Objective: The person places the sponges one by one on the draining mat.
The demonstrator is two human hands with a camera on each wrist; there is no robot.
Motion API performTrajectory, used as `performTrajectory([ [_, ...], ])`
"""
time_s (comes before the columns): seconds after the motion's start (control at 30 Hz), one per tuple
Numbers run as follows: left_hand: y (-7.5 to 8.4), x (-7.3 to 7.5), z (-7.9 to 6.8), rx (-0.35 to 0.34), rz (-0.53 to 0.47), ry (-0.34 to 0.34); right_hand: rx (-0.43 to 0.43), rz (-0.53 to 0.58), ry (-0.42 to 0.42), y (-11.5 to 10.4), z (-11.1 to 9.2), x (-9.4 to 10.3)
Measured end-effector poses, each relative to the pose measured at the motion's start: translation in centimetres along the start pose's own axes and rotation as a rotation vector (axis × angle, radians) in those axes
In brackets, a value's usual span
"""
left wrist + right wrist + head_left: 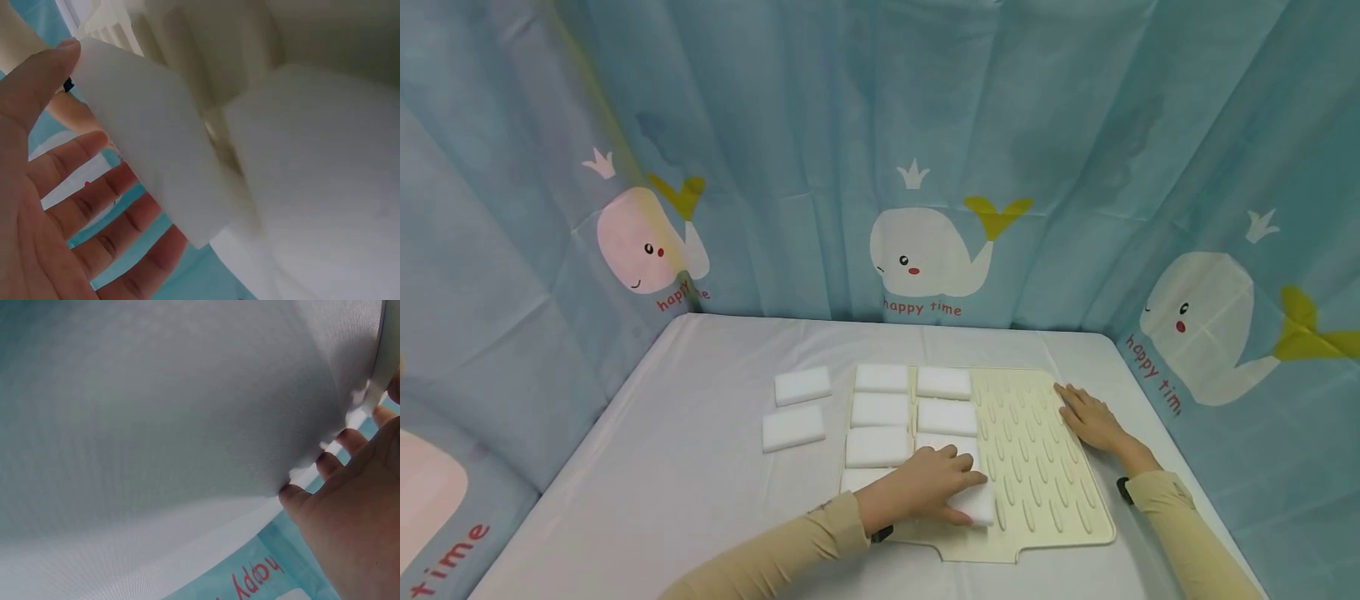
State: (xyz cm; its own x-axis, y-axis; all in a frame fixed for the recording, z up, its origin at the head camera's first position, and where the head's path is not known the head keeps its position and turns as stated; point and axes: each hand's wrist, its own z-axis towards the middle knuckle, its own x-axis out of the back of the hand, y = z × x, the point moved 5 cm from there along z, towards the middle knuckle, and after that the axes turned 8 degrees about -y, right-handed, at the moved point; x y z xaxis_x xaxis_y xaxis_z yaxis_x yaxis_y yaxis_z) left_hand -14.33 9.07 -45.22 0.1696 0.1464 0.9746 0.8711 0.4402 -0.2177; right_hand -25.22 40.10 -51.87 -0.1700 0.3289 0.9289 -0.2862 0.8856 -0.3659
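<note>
A white block (976, 505) sits pinched between the thumb and fingers of my left hand (925, 485) at the near end of the right-hand column on a ridged, cream mat (977, 546), though whether it touches the mat I cannot tell. Other blocks (880, 408) lie in two columns over the mat's left half, while my right hand (1092, 421), holding nothing, rests with loose fingers at the mat's far right edge. Two spare blocks (793, 428) lie to the left on the white table (662, 467), before a blue whale-print curtain (775, 125).
</note>
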Motion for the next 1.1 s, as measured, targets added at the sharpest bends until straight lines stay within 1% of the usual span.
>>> performTrajectory([
  [0.17,0.4,-0.6,0.2,0.027,-0.001,-0.032,-0.003,0.014,0.001,-0.1,0.0,0.2],
  [0.37,0.6,-0.6,0.1,0.039,0.005,-0.024,0.001,0.008,0.008,-0.2,0.1,0.2],
  [0.53,0.8,-0.7,-0.1,0.037,-0.012,-0.03,0.008,0.013,0.016,0.0,0.1,0.0],
  [0.7,1.0,-0.9,-0.1,0.035,-0.028,-0.028,-0.003,0.003,0.012,0.1,0.1,0.0],
  [0.9,0.9,-1.1,0.0,0.053,-0.043,-0.025,-0.007,0.002,0.006,-0.2,0.0,0.1],
  [1.1,0.6,-1.2,0.0,0.052,-0.043,-0.042,-0.018,0.03,-0.001,-0.6,-0.2,0.3],
])
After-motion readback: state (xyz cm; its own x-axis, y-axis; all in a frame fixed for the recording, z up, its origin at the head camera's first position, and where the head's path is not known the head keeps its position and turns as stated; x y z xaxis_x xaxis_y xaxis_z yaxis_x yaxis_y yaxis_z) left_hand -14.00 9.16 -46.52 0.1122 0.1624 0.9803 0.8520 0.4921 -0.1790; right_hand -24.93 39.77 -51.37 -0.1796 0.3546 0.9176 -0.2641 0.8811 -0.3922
